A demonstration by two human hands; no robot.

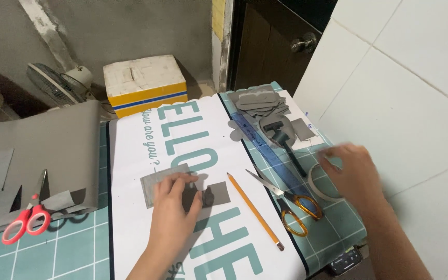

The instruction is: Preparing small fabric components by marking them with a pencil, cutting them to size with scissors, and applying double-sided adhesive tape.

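Note:
My left hand (173, 207) presses flat on grey cut pieces (156, 184) lying on a white sheet with teal letters (130, 155); a darker grey piece (218, 193) sticks out to the right of its fingers. My right hand (349, 173), blurred, reaches over a roll of tape (315, 181) near the table's right side; whether it grips the roll is unclear. A yellow pencil (255, 211) and orange-handled scissors (291, 202) lie between the two hands.
A blue ruler (265, 150), a black-handled tool (286, 142) and a pile of grey shapes (260, 102) lie at the back right. Red scissors (27, 218) rest on a large grey sheet (42, 150) at left. A white and yellow box (143, 83), a fan (53, 83) and a phone (344, 259).

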